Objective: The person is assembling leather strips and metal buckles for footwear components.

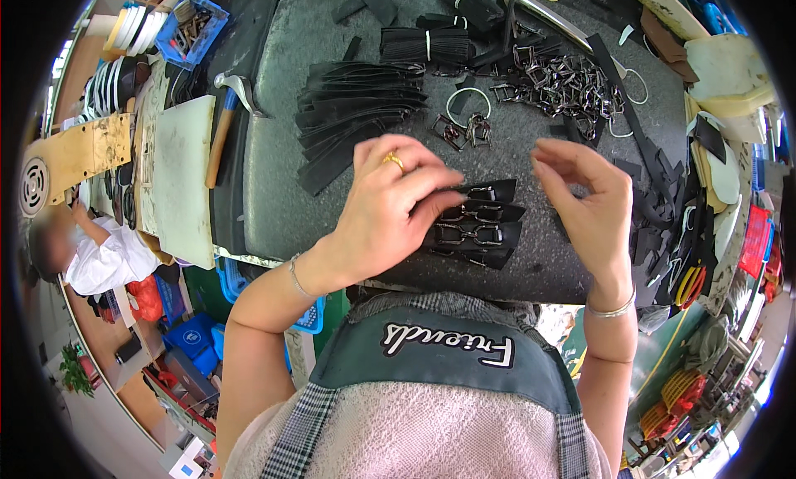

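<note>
Over the near middle of the dark work table, my left hand (396,205) is closed, thumb and forefinger bent toward each other. Its fingertips are at the left ends of several short black straps (506,234) fitted with metal buckles (477,233), stacked flat. Whatever is between those fingers is hidden. To the right of the stack hovers my right hand (589,201), fingers curved and thumb apart, nothing visible in them. Just beyond the hands lie a few loose buckles (478,131) beside a pale ring-shaped tie (468,104).
Fanned black strips (356,106) and a tied bundle (427,44) lie farther back. A buckle pile (572,85) sits at far right. A hammer (222,135) rests at left, near a blue crate (191,31). Scissors (690,286) lie right. Another person (108,251) is at far left.
</note>
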`<control>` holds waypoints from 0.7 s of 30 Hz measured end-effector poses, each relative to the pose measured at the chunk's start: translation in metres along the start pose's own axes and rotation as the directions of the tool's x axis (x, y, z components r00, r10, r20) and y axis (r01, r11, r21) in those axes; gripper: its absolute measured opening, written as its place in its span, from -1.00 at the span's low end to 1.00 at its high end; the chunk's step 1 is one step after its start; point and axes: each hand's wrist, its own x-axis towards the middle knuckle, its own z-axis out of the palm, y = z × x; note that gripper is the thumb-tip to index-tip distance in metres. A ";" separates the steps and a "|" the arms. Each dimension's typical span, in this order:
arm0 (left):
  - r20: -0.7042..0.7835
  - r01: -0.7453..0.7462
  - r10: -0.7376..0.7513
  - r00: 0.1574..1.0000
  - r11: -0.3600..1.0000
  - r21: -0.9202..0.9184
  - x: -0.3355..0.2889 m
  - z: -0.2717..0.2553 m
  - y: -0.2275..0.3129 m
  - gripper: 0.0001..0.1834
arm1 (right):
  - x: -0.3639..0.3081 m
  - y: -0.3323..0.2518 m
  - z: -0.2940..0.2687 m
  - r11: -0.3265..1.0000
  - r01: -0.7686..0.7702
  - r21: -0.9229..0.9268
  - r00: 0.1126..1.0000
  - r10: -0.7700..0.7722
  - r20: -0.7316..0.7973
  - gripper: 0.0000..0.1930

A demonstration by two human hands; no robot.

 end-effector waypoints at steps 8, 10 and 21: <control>-0.015 -0.143 0.154 0.988 0.946 0.291 0.050 0.026 -0.019 -0.81 | -0.001 -0.009 -0.039 0.964 0.010 -0.264 0.995 -0.036 -0.094 -0.82; -0.026 -0.155 0.167 0.986 0.953 0.261 0.057 0.024 -0.018 -0.87 | -0.015 -0.007 -0.049 0.945 -0.039 -0.324 0.994 0.003 -0.111 -0.85; 0.343 0.457 -0.355 0.870 0.314 -0.832 0.056 -0.002 0.009 -0.84 | -0.036 0.011 -0.030 0.766 0.187 -0.616 0.979 -0.195 0.055 -0.88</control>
